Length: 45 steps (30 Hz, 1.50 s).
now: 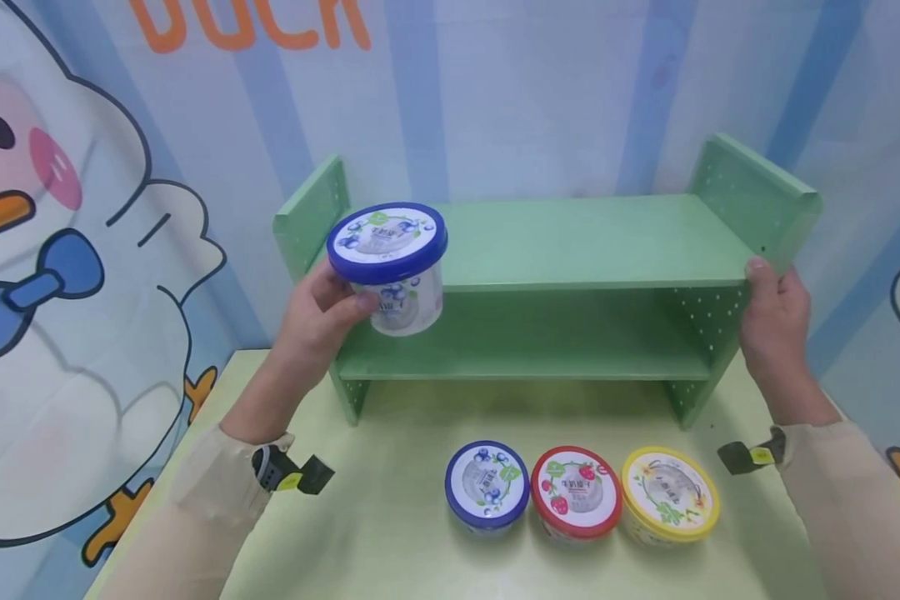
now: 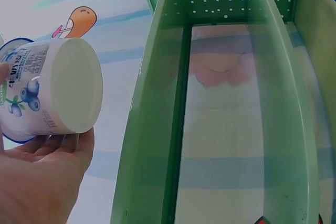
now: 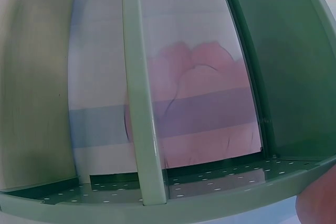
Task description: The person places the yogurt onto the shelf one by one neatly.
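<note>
At the left end of the smooth green shelf [image 1: 570,242], my left hand [image 1: 311,312] holds a round white cup [image 1: 408,304] with a glossy blue lid, fingers curled around its wall, thumb against the printed side; the cup is clear of the boards. My right hand [image 1: 776,321] grips the shelf's perforated right end. A second blue-lidded cup [image 1: 487,486], a red-lidded cup [image 1: 577,493] and a yellow-lidded cup [image 1: 671,496] stand side by side on the pale yellow-green tabletop [image 1: 390,500]. Behind: a blue-striped backdrop [image 1: 525,92] with a cartoon duck [image 1: 45,467].

Fingers [image 2: 85,142] hold blueberry tub [image 2: 52,85], prob. blue-lidded, nr green shelf [image 2: 149,129].
</note>
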Tool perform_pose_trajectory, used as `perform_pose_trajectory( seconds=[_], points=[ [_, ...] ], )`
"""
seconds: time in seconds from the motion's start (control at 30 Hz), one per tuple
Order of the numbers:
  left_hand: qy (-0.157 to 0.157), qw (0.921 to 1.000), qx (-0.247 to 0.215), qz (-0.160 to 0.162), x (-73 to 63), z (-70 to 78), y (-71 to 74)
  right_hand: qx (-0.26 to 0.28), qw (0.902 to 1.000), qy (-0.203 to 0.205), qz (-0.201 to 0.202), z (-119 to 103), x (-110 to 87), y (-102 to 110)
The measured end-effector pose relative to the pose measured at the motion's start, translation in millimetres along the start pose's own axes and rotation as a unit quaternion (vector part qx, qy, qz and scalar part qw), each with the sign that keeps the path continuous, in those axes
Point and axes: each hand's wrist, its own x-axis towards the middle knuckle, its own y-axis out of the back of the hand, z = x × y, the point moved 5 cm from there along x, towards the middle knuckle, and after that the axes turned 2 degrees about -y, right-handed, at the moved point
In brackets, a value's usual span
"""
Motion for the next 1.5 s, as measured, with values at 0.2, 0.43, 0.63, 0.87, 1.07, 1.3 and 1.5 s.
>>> perform_pose_trajectory(
  seconds=[0.2,0.43,0.63,0.87,1.07,1.3,1.5],
  points=[
    [-0.002,0.9999,0.007,0.011,2.8,1.1,0.1,0.002,0.9999,0.014,0.003,-0.5,-0.1,-0.1],
    [0.008,0.9997,0.012,0.020,6.7,1.6,0.3,0.000,0.9999,0.013,0.000,0.5,-0.1,0.1],
    [0.028,0.9992,0.003,0.027,9.2,1.7,1.4,0.006,0.9998,0.017,-0.001,-0.1,0.2,-0.8],
    [0.018,0.9996,0.002,0.022,16.7,1.0,2.4,0.014,0.9998,0.012,-0.002,0.5,0.9,-0.8],
    [0.015,0.9993,0.026,0.022,21.5,-0.8,5.5,0.019,0.9997,0.015,0.000,-0.4,1.0,-1.5],
    [0.021,0.9991,0.028,0.024,23.7,-3.0,8.8,0.012,0.9999,0.013,-0.002,-2.3,-0.5,-1.7],
    [0.027,0.9989,0.028,0.024,25.7,-3.2,8.6,0.019,0.9997,0.017,0.000,-2.0,-1.8,-1.8]
  ],
)
